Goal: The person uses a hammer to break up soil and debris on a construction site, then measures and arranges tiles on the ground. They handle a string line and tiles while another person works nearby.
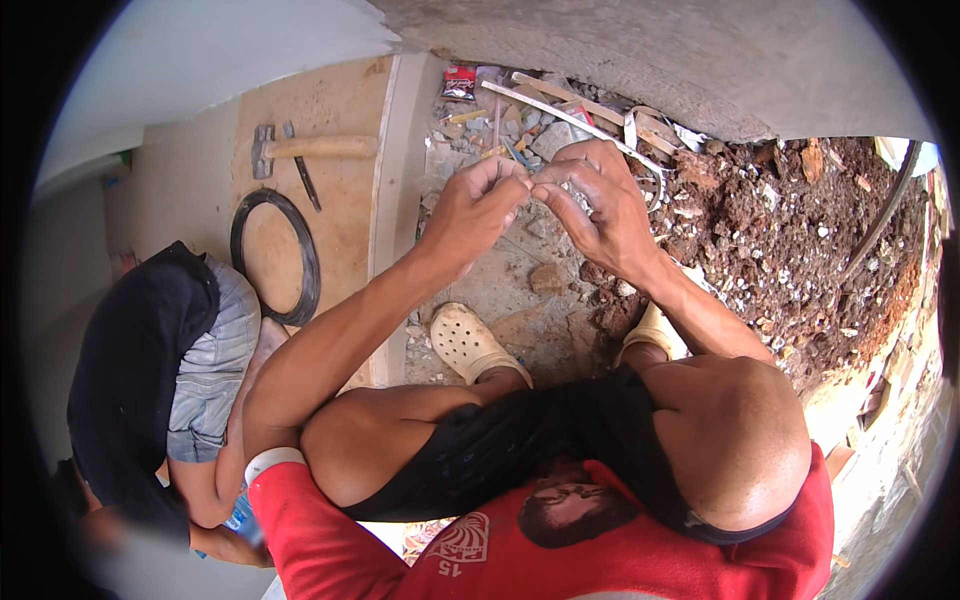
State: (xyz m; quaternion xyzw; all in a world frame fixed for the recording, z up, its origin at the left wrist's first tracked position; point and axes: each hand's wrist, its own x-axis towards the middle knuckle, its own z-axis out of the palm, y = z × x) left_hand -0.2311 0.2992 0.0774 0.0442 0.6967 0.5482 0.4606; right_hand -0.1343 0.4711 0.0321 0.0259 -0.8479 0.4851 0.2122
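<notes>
Closest is the red shirt [335, 540] of the person squatting here. On the left, a black wire coil [309, 262] lies below a hammer [318, 147]. The left hand [485, 205] and right hand [605, 210] pinch their fingertips together, nearly touching. Anything between them is too tiny to see. It looks like fiddly work, needing steady fingers next. Right of them sits a dirt heap [770, 265].

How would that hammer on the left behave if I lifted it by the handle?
The hammer would probably tip head-down, since its blocky metal head looks heavy. Its straight wooden handle seems stiff, so likely little flex.
</notes>
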